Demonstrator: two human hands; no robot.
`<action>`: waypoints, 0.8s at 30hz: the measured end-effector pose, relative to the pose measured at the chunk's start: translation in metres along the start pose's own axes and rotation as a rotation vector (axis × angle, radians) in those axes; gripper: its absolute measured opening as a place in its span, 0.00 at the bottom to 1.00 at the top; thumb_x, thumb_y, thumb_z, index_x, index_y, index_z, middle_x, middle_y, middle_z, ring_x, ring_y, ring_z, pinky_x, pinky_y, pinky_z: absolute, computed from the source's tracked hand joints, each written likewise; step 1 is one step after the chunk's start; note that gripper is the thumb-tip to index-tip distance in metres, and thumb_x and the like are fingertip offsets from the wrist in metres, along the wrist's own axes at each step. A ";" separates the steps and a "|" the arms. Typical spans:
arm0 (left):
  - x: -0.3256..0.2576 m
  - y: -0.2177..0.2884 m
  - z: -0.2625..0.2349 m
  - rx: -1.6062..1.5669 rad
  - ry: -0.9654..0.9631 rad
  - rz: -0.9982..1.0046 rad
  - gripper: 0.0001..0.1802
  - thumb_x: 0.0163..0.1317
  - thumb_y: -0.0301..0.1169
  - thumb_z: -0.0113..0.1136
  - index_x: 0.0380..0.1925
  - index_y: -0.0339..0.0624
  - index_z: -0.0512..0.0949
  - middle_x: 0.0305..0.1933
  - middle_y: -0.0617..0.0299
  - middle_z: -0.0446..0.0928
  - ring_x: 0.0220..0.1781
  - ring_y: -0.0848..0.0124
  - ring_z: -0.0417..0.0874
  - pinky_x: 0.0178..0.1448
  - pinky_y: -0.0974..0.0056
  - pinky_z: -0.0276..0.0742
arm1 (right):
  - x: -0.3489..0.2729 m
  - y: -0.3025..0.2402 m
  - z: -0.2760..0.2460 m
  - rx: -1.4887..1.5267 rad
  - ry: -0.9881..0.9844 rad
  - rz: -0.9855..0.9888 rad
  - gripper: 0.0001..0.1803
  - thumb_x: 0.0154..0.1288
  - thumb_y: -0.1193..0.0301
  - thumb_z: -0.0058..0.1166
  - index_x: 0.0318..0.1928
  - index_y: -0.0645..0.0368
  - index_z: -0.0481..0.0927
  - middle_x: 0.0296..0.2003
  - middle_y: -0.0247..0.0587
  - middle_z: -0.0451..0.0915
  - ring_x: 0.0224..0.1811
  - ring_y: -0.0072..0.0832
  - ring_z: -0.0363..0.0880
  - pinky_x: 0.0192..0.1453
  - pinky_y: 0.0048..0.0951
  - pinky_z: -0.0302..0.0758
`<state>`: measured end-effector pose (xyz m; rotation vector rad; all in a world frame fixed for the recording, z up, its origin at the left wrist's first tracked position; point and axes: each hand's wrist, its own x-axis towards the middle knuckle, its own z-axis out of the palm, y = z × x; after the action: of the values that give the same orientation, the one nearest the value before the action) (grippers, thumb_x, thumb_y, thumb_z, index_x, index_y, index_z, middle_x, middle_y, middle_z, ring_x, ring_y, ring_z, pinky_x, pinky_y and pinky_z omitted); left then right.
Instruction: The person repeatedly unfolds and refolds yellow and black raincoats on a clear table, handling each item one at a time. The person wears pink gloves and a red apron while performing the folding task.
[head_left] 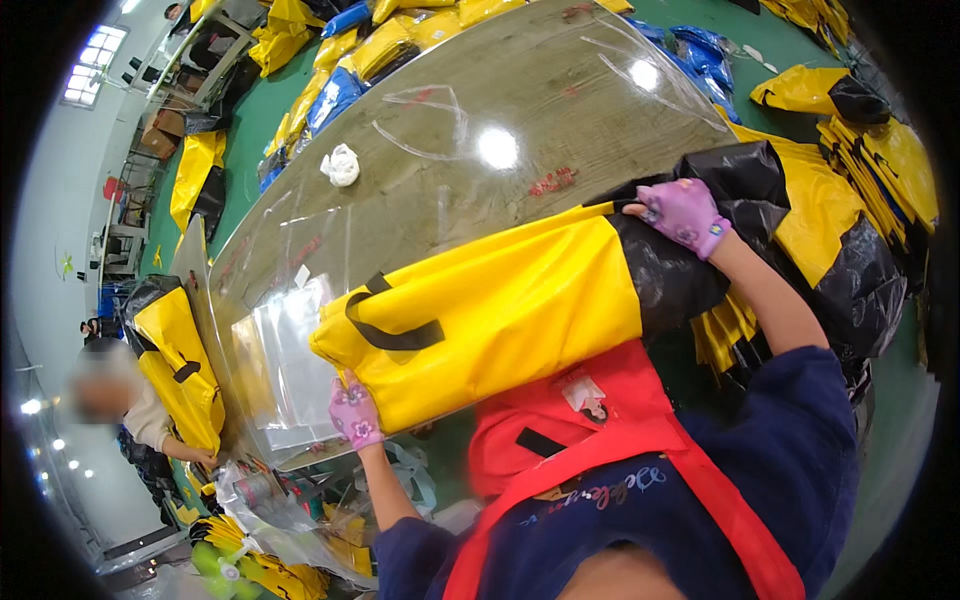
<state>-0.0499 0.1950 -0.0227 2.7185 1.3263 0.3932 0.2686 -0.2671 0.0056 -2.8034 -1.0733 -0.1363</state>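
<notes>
A yellow bag [500, 310] with a black end section and a black strap handle [400, 335] lies slanting across the near edge of the table. My left hand [356, 412], in a purple flowered glove, grips the bag's lower left corner. Over at the black end, my right hand [684, 215] in a matching glove is closed on the upper edge, its thumb pointing left. Black material [745, 190] bunches beyond my right hand. Clear plastic bags [290, 360] lie flat on the table, left of the yellow bag.
The table [420, 190] has a glossy clear cover, with a crumpled white wad [341, 165] on it. Yellow-black bags [820, 220] pile at the right. Folded yellow and blue bundles [375, 50] line the far side. At left, another person [150, 405] handles a yellow bag [182, 360].
</notes>
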 end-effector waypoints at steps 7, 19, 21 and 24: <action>-0.019 0.151 -0.054 0.035 0.139 0.641 0.32 0.62 0.47 0.53 0.63 0.42 0.66 0.67 0.47 0.63 0.69 0.51 0.60 0.71 0.48 0.50 | 0.003 0.001 0.007 -0.095 -0.133 -0.001 0.23 0.64 0.47 0.48 0.28 0.52 0.80 0.23 0.42 0.82 0.28 0.40 0.83 0.30 0.40 0.77; -0.074 0.288 0.010 -0.236 -0.335 1.071 0.37 0.59 0.57 0.52 0.66 0.54 0.64 0.73 0.45 0.54 0.75 0.44 0.47 0.74 0.36 0.28 | -0.058 0.058 -0.023 -0.321 -0.093 0.297 0.26 0.69 0.46 0.38 0.66 0.26 0.64 0.69 0.33 0.60 0.73 0.46 0.51 0.68 0.65 0.47; -0.083 0.327 0.012 -0.587 -0.359 1.070 0.36 0.60 0.55 0.51 0.66 0.54 0.65 0.71 0.45 0.57 0.75 0.45 0.50 0.74 0.37 0.30 | -0.059 0.061 -0.018 -0.275 0.014 0.270 0.24 0.66 0.49 0.45 0.63 0.28 0.69 0.68 0.33 0.62 0.72 0.45 0.53 0.67 0.64 0.51; -0.108 0.367 0.024 -0.415 -0.174 1.078 0.31 0.61 0.51 0.52 0.64 0.56 0.68 0.69 0.43 0.59 0.73 0.47 0.54 0.75 0.40 0.33 | -0.075 0.047 -0.036 -0.152 0.429 0.289 0.25 0.60 0.58 0.59 0.59 0.39 0.76 0.67 0.40 0.63 0.69 0.43 0.58 0.70 0.51 0.55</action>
<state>0.1726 -0.1160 0.0049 2.7241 -0.3372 0.4021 0.2436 -0.3569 0.0267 -2.8257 -0.5767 -0.7726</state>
